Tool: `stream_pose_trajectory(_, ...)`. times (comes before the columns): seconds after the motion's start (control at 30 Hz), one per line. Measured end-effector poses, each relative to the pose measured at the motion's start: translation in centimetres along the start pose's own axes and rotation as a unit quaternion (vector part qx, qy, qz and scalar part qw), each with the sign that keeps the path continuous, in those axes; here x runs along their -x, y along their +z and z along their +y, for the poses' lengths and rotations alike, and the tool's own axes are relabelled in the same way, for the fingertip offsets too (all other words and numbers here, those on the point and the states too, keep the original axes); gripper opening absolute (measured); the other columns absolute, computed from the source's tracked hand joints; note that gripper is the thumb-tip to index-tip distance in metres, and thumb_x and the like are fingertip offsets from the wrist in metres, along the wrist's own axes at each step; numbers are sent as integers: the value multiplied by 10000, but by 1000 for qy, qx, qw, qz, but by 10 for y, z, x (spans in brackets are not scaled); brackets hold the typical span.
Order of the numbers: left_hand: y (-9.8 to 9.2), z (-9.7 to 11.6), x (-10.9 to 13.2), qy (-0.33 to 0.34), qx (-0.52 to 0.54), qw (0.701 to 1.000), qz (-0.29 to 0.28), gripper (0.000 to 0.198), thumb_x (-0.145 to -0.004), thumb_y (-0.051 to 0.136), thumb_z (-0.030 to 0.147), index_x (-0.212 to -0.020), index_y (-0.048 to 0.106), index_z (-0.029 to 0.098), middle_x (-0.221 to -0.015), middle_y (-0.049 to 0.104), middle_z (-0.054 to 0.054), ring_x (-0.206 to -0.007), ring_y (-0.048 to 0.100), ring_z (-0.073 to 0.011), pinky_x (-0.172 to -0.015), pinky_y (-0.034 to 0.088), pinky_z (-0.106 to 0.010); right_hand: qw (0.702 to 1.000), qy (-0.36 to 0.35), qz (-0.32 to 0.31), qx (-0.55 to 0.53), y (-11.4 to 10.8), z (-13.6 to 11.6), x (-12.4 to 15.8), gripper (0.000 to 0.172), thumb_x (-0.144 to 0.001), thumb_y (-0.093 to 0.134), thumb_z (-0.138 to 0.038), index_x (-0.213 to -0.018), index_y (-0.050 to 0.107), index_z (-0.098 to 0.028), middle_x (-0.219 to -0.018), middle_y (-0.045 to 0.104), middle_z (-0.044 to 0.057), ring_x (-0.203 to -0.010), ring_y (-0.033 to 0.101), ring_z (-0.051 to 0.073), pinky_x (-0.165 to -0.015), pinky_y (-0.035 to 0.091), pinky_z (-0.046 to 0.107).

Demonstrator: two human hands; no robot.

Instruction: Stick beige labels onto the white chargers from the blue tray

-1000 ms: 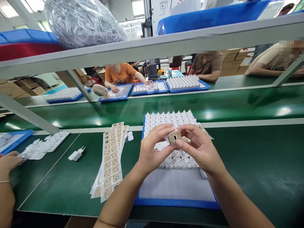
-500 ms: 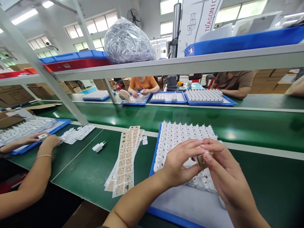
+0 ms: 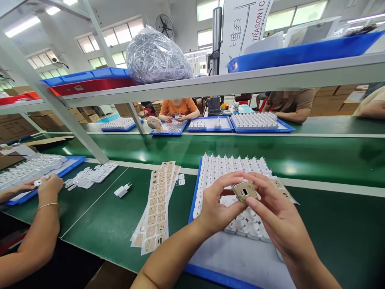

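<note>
Between both hands is a small white plug charger [image 3: 244,192], its tan-covered face with two port openings turned toward me. My left hand [image 3: 218,200] grips it from the left with thumb below and fingers on top. My right hand [image 3: 272,200] holds the other side, its thumb pressed at the face's lower edge. Just beyond and below the hands, rows of white chargers [image 3: 222,168] stand pins up in a blue tray [image 3: 222,277]. Strips of tan stickers [image 3: 158,200] lie left of the tray, and another sticker sheet [image 3: 284,190] shows behind my right hand.
A single white charger [image 3: 122,190] lies on the green bench [image 3: 105,216]. At left a co-worker's hands [image 3: 49,184] handle a white part beside another tray. A white shelf [image 3: 180,89] with its slanted post [image 3: 75,124] crosses ahead. Other people sit across the bench.
The charger has turned so its tan face with the ports now shows more fully, and both hands have shifted slightly left. The co-worker's hands at left have moved a little left.
</note>
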State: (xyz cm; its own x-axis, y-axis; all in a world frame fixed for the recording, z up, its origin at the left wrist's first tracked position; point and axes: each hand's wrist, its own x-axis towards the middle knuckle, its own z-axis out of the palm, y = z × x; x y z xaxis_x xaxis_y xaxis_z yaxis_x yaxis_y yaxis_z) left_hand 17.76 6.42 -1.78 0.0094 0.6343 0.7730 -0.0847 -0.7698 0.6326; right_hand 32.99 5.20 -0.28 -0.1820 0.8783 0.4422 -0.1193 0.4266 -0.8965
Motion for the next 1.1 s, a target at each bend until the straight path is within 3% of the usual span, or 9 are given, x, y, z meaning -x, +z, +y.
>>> stream_pose_trajectory(0.27, -1, 2, -2, -7, 20, 1000, -4, 485, -805, 799, 111, -1245, 640, 237, -1319, 698, -122, -1248, 670, -255, -824, 662, -263, 1000, -20, -17, 8, 1, -7, 0, 353, -964, 655, -318, -1306, 675, -401, -1404, 517, 55, -1315, 539, 241, -975, 591, 286)
stream_pose_trajectory(0.5, -3, 0, -2, -17, 20, 1000, -13, 507, -790, 818, 116, -1246, 638, 245, -1328, 692, -111, -1255, 663, -249, -837, 659, -264, 998, -40, 15, 44, -2, 2, 0, 304, -1029, 533, -346, -1276, 691, -427, -1396, 545, 23, -1374, 487, 236, -1141, 471, 368)
stream_pose_trajectory(0.67, -1, -1, 0, 1, 11, 1000, -15, 528, -801, 787, 77, -1274, 630, 251, -1345, 680, -113, -1277, 646, -256, -832, 664, -279, 995, -51, 14, 87, 7, -6, 3, 407, -942, 691, -314, -1327, 628, -428, -1379, 510, 38, -1304, 535, 215, -968, 592, 263)
stream_pose_trajectory(0.9, -2, 1, 0, -8, 5, 1000, -25, 509, -807, 803, 107, -1262, 629, 258, -1344, 681, -108, -1282, 644, -247, -838, 653, -252, 993, -83, 28, 77, 9, -8, 1, 335, -1005, 588, -266, -1287, 674, -425, -1331, 557, 39, -1298, 541, 207, -965, 589, 263)
stream_pose_trajectory(1.1, -2, -1, 2, 15, -13, 999, -30, 483, -833, 772, 99, -1262, 608, 248, -1354, 658, -121, -1299, 627, -253, -854, 651, -283, 997, -64, 42, 29, 10, -7, 1, 282, -992, 594, -279, -1216, 716, -400, -1281, 595, 41, -1260, 572, 221, -921, 597, 301)
